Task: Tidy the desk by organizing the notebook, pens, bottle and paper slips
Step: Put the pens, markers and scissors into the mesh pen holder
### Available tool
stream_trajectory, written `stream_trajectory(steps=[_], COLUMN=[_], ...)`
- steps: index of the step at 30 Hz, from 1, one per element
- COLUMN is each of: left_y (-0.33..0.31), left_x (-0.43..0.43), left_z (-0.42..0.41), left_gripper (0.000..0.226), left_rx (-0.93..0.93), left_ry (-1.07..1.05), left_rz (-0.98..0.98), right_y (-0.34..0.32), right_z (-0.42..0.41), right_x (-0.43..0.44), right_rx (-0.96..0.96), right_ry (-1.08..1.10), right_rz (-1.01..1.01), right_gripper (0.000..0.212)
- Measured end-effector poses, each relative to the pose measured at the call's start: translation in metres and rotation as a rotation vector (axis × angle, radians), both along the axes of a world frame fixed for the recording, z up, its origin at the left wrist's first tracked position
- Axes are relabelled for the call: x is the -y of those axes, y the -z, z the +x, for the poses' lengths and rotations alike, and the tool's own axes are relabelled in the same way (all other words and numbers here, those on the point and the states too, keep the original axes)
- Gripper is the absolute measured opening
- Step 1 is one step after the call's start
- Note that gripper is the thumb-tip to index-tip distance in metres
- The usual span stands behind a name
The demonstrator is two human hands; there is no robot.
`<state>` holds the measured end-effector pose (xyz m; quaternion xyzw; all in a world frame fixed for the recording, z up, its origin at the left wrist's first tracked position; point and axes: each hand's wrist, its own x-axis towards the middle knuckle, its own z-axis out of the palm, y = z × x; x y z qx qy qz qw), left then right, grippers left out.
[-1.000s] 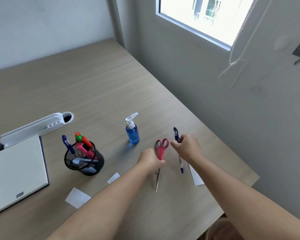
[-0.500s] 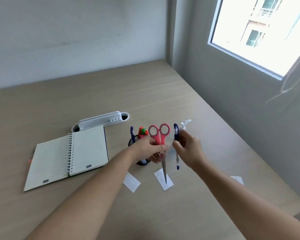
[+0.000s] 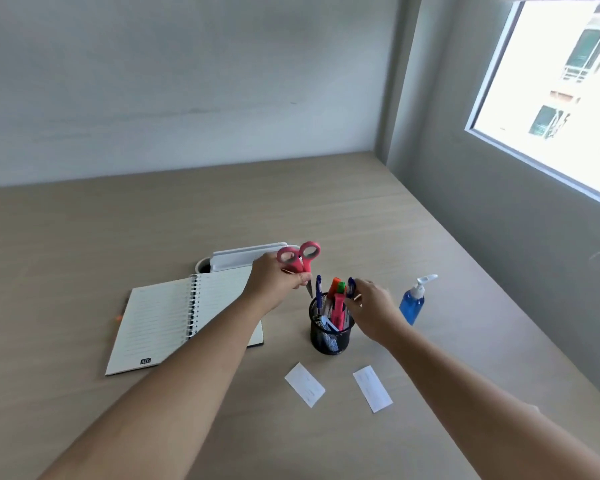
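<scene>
Writing: one small dark label at the lower corner of the open spiral-bound lined notebook [image 3: 174, 320], too blurred to read. My left hand [image 3: 274, 282] grips one pair of pink-handled scissors [image 3: 300, 259], tip down at the black mesh pen cup [image 3: 329, 336]. My right hand [image 3: 373, 308] pinches one blue pen [image 3: 351, 287] over the cup. Count: two white paper slips [image 3: 305, 385] [image 3: 372, 388] on the wooden desk [image 3: 430, 237]; one blue pump bottle [image 3: 412, 304] right of the cup.

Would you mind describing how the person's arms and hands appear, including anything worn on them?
Both arms are bare from the edge of the picture to the hands, with no sleeves in sight. The left hand and right hand wear no gloves, and no watch, bracelet or ring is visible on wrists or fingers.
</scene>
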<state>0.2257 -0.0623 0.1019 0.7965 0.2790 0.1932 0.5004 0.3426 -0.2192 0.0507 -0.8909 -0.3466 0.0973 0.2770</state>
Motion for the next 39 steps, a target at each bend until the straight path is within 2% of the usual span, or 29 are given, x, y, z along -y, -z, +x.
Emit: stream_trajectory(steps=[5,9,12,14,18,22,28,33,36,39], left_y=[0.021,0.035,0.036,0.031,0.021,0.015,0.037,0.063,0.073,0.077], left_x=[-0.008,-0.011,-0.017,-0.021,-0.028,-0.031,-0.017,0.000,0.010,0.016], left_z=[0.006,0.010,0.012,0.013,0.017,0.021,0.022,0.023,0.024,0.028], left_gripper=[0.021,0.010,0.007,0.013,0.019,0.011,0.016,0.004,0.012,0.017], left_rx=[-0.049,-0.113,-0.065,-0.010,0.031,0.056,-0.092,-0.214,-0.241,-0.288], left_ry=[0.001,0.036,-0.022,-0.045,-0.011,0.050,0.149,0.054,-0.002,-0.047], left_rz=[0.012,0.037,0.081,0.073,0.097,0.061,0.093,-0.023,-0.103,-0.023], right_y=[0.014,0.023,0.028,0.030,0.034,0.035,0.034,0.036,0.035,0.035], right_z=[0.006,0.012,0.016,0.018,0.018,0.015,0.016,0.017,0.016,0.018], right_x=[-0.001,-0.002,-0.002,-0.003,-0.005,-0.007,-0.007,-0.009,-0.009,-0.006], right_rx=[-0.059,-0.121,-0.144,-0.158,-0.175,-0.196,-0.215,-0.230,-0.267,-0.296], right_ry=[-0.008,0.016,0.050,0.057,0.067,0.087,0.100,0.117,0.124,0.118], right_rz=[-0.062,-0.076,-0.066,-0.052,-0.035,-0.025,-0.021,-0.012,0.001,0.014], right_gripper=[0.026,0.023,0.017,0.015,0.009,0.018,0.019,0.022,0.021,0.024])
